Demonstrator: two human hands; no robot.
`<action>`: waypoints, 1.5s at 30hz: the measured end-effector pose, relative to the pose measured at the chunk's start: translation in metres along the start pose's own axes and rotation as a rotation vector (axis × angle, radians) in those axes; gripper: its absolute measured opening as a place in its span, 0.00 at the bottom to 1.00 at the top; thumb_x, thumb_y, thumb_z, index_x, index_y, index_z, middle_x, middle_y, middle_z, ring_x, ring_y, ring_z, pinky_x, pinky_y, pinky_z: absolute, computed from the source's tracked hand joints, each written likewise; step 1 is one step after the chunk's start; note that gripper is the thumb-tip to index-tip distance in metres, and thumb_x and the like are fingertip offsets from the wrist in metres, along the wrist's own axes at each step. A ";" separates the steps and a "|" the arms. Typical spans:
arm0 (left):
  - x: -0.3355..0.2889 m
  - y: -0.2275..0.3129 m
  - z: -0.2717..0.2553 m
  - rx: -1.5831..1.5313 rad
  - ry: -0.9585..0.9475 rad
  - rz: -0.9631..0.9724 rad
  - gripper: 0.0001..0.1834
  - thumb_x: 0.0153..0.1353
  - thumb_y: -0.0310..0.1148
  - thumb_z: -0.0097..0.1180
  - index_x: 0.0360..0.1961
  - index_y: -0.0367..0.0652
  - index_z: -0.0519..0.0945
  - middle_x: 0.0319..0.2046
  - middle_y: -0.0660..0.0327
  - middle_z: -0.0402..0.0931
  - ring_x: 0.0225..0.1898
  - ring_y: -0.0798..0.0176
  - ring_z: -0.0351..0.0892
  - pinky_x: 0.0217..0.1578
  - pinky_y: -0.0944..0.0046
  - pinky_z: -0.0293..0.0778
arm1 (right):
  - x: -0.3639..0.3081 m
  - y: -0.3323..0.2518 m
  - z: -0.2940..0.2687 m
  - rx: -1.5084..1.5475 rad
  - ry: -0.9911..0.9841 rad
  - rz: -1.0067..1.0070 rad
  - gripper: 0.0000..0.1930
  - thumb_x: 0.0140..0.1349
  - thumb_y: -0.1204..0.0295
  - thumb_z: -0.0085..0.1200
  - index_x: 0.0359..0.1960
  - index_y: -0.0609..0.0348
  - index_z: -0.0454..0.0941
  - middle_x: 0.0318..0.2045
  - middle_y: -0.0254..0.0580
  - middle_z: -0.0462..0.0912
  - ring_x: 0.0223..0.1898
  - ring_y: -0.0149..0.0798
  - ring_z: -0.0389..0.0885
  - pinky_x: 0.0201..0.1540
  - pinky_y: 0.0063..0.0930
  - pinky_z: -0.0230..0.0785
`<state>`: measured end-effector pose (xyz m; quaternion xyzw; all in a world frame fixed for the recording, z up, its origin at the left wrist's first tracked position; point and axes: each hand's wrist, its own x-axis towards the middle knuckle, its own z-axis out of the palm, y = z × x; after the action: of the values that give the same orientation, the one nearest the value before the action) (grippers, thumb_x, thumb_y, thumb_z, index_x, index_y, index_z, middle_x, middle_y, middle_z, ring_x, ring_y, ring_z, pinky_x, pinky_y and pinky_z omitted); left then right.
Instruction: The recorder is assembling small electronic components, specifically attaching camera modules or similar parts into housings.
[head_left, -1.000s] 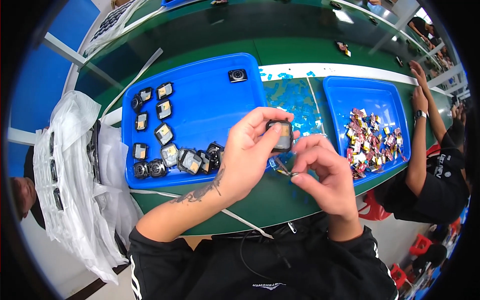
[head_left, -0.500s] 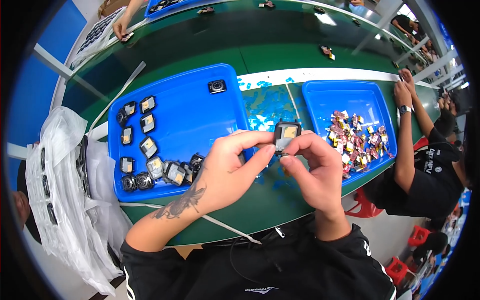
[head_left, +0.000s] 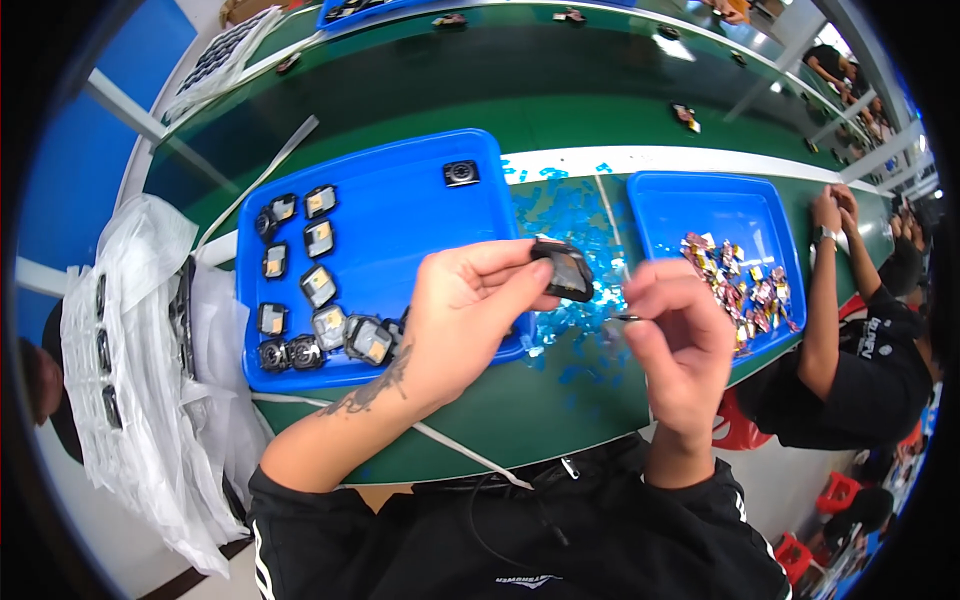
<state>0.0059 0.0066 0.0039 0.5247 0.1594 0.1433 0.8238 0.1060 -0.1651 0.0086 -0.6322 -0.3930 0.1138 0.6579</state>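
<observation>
My left hand (head_left: 475, 310) pinches a square black watch housing (head_left: 566, 272) by its near left edge, tilted over the bench between the two trays. Away to its right, my right hand (head_left: 685, 345) has thumb and forefinger closed on a small dark piece (head_left: 626, 318), too small and blurred to name. Left of my hands, a large blue tray (head_left: 400, 200) holds several similar black housings (head_left: 318, 287), most in its left and near parts. One dark housing (head_left: 461, 173) lies alone in its far right corner.
A smaller blue tray (head_left: 665, 190) at right holds a heap of small pink, gold and white parts (head_left: 745, 290). Blue film scraps (head_left: 570, 225) cover the bench between trays. White plastic sheets (head_left: 140, 380) hang at left. A co-worker (head_left: 845, 340) sits at right; parts lie along the green belt (head_left: 560, 80).
My hands have parted: the right has drawn away to the right, closed on a small dark piece. The housing in my left hand has tilted. The co-worker's hand at far left is gone from view.
</observation>
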 end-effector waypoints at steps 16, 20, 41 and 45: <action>-0.011 -0.015 0.005 -0.008 -0.135 0.012 0.21 0.63 0.16 0.53 0.58 0.25 0.72 0.52 0.49 0.77 0.53 0.61 0.78 0.55 0.63 0.76 | 0.015 -0.020 0.019 -0.440 -0.019 -0.013 0.07 0.53 0.86 0.60 0.34 0.65 0.83 0.29 0.43 0.84 0.29 0.35 0.83 0.30 0.24 0.74; -0.012 -0.017 0.004 0.032 -0.155 0.066 0.21 0.63 0.16 0.53 0.58 0.25 0.71 0.52 0.49 0.76 0.53 0.60 0.78 0.56 0.62 0.75 | 0.015 -0.015 0.019 -0.460 -0.030 -0.066 0.08 0.53 0.86 0.60 0.34 0.65 0.83 0.28 0.44 0.83 0.28 0.39 0.83 0.31 0.26 0.74; -0.013 -0.024 0.005 -0.016 -0.201 0.139 0.21 0.64 0.16 0.53 0.59 0.27 0.71 0.54 0.50 0.76 0.54 0.62 0.77 0.55 0.66 0.75 | 0.009 -0.019 0.015 -0.517 0.067 -0.050 0.08 0.49 0.81 0.65 0.30 0.57 0.82 0.26 0.34 0.84 0.19 0.31 0.75 0.34 0.27 0.61; -0.015 -0.021 0.010 0.008 -0.147 0.124 0.21 0.64 0.16 0.52 0.58 0.25 0.71 0.51 0.48 0.78 0.51 0.60 0.78 0.55 0.61 0.76 | 0.010 -0.019 0.016 -0.540 0.029 -0.077 0.08 0.48 0.83 0.64 0.29 0.58 0.81 0.24 0.32 0.81 0.21 0.30 0.72 0.36 0.26 0.59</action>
<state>-0.0016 -0.0165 -0.0097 0.5460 0.0662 0.1542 0.8208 0.0952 -0.1501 0.0282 -0.7709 -0.4234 -0.0295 0.4750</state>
